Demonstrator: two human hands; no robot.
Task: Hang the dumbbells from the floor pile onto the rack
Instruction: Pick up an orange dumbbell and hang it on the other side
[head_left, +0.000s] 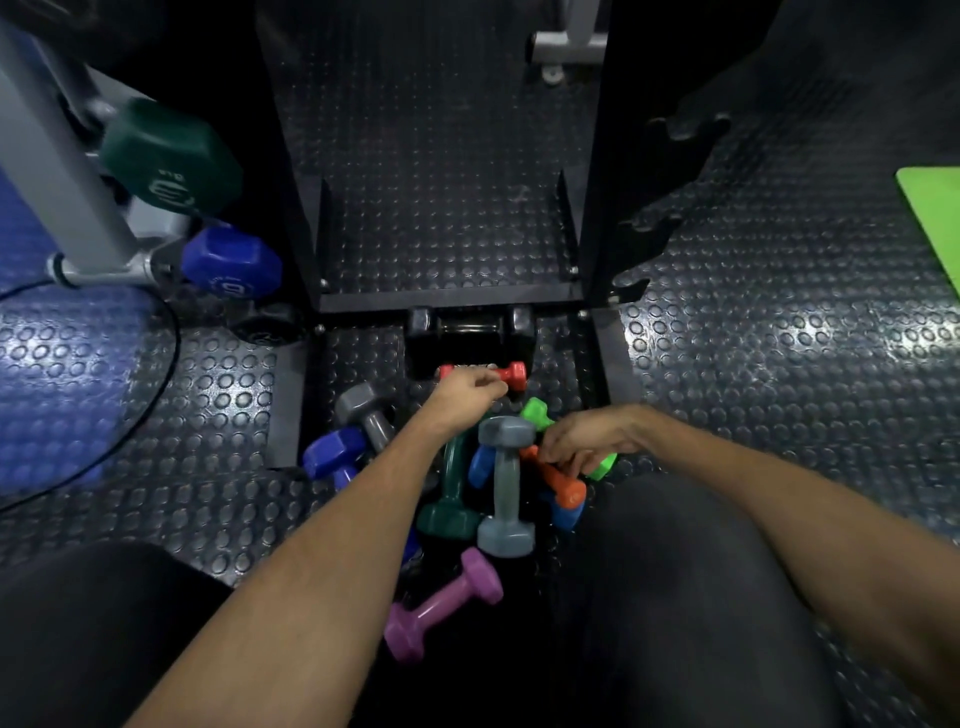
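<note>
Knees nearest, pile (493, 478) at 12 o'clock on floor. Left hand (470, 387) fingers clench red dumbbell (511, 373); right hand (587, 441) pinches orange one (563, 486). Lift clear w/o snagging neighbours, then rack (623, 208).

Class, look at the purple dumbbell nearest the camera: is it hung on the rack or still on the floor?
Still on the floor. The purple dumbbell lies on its side on the studded floor mat, at the near edge of the pile, with neither hand touching it.

One camera sits on the person's head, looking down, close above the fingers (496, 387) and the studded black rubber floor (753, 364).
</note>
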